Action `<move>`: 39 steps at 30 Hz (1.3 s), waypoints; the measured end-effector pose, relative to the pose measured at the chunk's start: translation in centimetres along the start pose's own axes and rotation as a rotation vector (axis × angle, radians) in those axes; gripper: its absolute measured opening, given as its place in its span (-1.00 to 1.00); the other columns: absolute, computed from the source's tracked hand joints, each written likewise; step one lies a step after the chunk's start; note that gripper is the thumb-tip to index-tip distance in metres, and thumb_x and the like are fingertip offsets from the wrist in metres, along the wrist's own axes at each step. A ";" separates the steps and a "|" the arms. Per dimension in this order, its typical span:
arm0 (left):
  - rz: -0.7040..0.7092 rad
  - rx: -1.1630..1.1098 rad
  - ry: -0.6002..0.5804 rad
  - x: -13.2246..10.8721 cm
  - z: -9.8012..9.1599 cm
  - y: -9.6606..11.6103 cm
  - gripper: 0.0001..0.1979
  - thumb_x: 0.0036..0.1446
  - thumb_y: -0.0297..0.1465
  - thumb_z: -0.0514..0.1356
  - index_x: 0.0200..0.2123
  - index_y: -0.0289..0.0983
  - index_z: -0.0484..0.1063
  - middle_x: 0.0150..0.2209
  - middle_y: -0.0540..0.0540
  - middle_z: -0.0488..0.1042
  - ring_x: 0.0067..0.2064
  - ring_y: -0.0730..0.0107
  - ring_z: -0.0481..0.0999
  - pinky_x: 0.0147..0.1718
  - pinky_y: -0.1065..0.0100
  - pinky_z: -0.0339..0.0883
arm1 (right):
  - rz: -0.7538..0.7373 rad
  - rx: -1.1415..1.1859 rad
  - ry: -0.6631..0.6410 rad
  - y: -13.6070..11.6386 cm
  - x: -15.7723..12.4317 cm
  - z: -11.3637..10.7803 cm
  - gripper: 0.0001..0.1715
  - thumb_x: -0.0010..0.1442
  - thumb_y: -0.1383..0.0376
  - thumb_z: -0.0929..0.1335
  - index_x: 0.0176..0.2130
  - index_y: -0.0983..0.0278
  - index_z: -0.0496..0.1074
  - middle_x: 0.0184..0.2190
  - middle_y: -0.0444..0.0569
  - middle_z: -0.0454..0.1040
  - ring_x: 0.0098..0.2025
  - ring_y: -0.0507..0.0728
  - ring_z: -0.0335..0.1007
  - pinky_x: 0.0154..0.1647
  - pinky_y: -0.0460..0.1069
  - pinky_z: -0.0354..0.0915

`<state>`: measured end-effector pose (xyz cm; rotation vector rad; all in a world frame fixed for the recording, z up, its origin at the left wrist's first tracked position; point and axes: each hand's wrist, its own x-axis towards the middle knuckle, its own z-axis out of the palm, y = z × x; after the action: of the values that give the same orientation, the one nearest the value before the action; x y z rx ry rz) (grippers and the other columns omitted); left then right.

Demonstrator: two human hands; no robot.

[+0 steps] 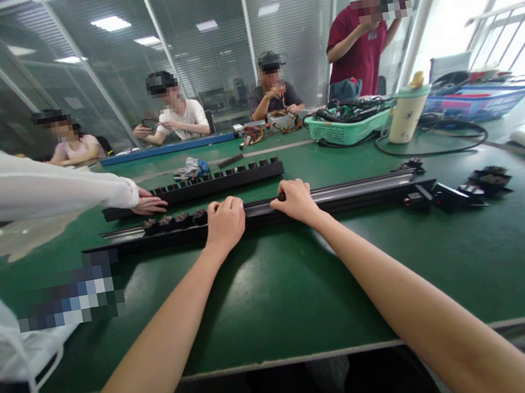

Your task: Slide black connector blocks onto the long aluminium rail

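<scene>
On the smooth green tabletop, the left hand curls over a long black-and-silver metal rail, its hold hidden, while the right hand pinches a small black piece, seemingly being positioned there, calling for careful alignment.

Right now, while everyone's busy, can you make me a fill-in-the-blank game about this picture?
1. Comparing the person's left hand and right hand, the ____ one is nearer the row of small black parts on the rail.
2. The tabletop is coloured ____.
3. The sleeve reaching in at the picture's left is ____.
4. The tumbler is between a green basket and a ____ one.

Missing words: left; green; white; blue.
</scene>
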<state>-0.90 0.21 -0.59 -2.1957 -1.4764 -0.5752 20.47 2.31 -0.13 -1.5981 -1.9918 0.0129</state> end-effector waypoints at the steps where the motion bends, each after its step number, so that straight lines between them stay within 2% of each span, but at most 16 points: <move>1: 0.000 -0.001 0.002 0.0 0.0 0.0 -0.61 0.43 -0.39 -0.16 -0.05 -0.28 0.47 -0.04 -0.25 0.56 -0.02 0.10 0.50 0.07 0.04 0.14 | 0.002 0.000 0.000 0.0 0.0 0.0 -0.81 0.21 0.16 0.34 -0.25 0.24 0.38 -0.14 0.11 0.54 -0.04 0.32 0.30 -0.05 0.11 0.11; 21: 0.029 -0.003 0.044 -0.1 0.3 -0.1 -0.60 0.45 -0.40 -0.17 -0.05 -0.29 0.47 -0.05 -0.22 0.56 -0.05 0.14 0.51 0.05 0.05 0.13 | 0.022 -0.021 -0.001 0.0 0.0 0.0 -0.86 0.20 0.21 0.31 -0.26 0.23 0.33 -0.16 0.12 0.52 -0.04 0.34 0.24 -0.09 0.11 0.07; 39: 0.026 -0.011 0.030 -0.1 0.1 0.0 -0.61 0.43 -0.40 -0.16 -0.06 -0.28 0.46 -0.06 -0.24 0.56 -0.04 0.12 0.50 0.05 0.05 0.13 | 0.037 -0.012 0.008 0.0 -0.1 0.1 -0.90 0.21 0.25 0.27 -0.24 0.23 0.31 -0.16 0.10 0.51 0.01 0.32 0.19 -0.12 0.09 0.02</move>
<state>-0.94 0.21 -0.71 -2.2013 -1.4308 -0.6065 20.47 2.24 -0.28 -1.6402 -1.9597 0.0085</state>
